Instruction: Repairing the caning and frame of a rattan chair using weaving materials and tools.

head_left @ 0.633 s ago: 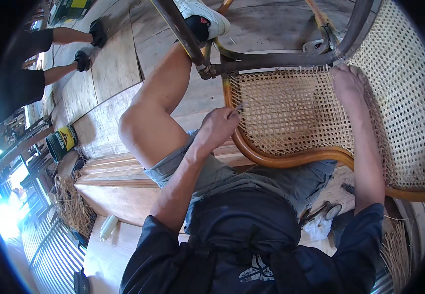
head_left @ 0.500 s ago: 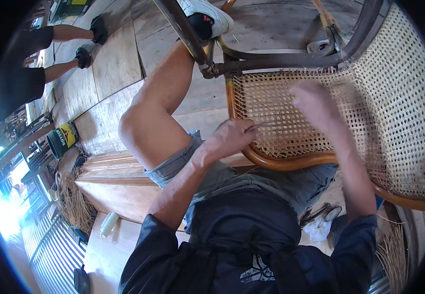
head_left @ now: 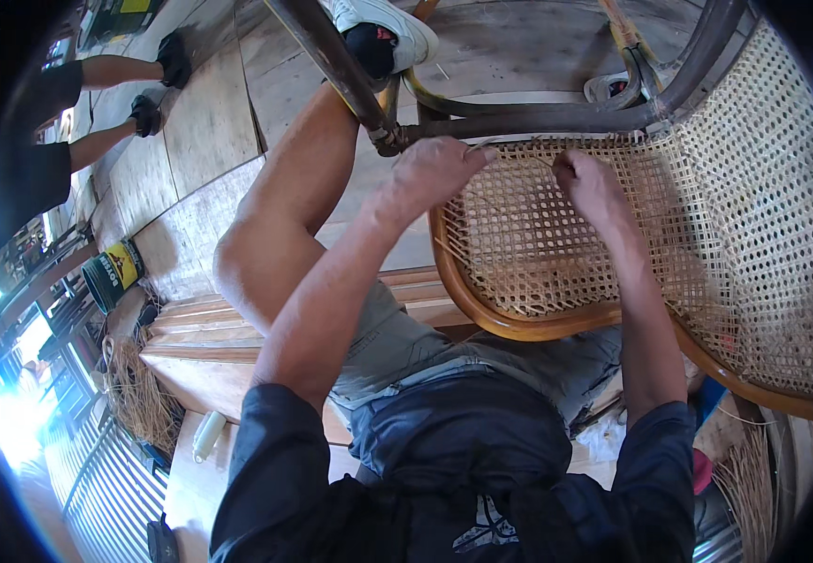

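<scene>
A chair with a woven cane seat (head_left: 538,244) and a brown rattan frame lies tilted across my lap, its holed backrest (head_left: 772,197) rising at the right. My left hand (head_left: 434,174) is closed above the seat's far left corner, pinching something thin and narrow whose kind I cannot make out. Over the seat's far edge, my right hand (head_left: 592,192) is closed in a pinch. A fine cane strand (head_left: 539,161) shows at its fingertips. Short loose cane ends stick out along that edge.
A dark rattan leg (head_left: 331,56) and curved rail stand beyond the seat. Bundles of loose cane (head_left: 139,385) lie at left, with another (head_left: 749,488) at lower right. A dark bucket (head_left: 113,274) stands at left. Another person's legs (head_left: 111,71) show at upper left.
My left hand has moved away from me, from the seat's near left side to its far left corner. My right hand, blurred before, is now steady at the far edge. The view has shifted slightly.
</scene>
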Demonstrator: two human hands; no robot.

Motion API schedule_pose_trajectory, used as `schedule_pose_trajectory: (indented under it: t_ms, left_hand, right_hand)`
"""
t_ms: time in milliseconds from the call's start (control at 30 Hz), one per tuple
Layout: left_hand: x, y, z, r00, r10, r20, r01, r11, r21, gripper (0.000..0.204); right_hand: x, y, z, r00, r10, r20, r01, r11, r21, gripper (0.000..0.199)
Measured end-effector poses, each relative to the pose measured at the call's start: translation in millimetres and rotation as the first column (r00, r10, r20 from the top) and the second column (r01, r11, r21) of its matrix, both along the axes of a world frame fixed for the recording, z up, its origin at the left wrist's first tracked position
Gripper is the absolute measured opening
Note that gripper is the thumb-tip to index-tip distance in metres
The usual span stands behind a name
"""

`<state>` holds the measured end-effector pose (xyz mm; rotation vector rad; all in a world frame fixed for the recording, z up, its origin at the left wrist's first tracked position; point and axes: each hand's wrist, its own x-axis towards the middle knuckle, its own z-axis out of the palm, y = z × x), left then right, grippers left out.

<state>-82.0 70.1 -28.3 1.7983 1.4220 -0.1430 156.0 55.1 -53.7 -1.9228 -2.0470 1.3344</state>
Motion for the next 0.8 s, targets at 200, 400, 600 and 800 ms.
schedule_pose_trajectory:
  t_ms: [200, 400, 600, 800]
  left_hand:
    - [-2, 30, -12, 0.969, -0.245, -0.030, 0.244, 0.969, -0.027, 0.042]
    - [13, 47, -16, 0.956, -0.143, -0.257, 0.098, 0.979, -0.181, 0.030]
    - [16, 54, -25, 0.931, -0.272, -0.245, 0.258, 0.962, -0.087, 0.029]
    - [38, 61, -19, 0.855, -0.370, -0.364, 0.325, 0.928, -0.181, 0.026]
  right_hand:
    - [6, 14, -13, 0.998, -0.064, 0.017, 0.063, 0.998, 0.008, 0.023]
    - [7, 21, -24, 0.998, -0.057, -0.002, 0.057, 0.998, 0.001, 0.021]
    - [10, 22, -36, 0.998, -0.065, -0.013, 0.065, 0.997, -0.039, 0.023]
    - [7, 19, -34, 0.991, -0.129, -0.024, 0.130, 0.991, 0.030, 0.021]
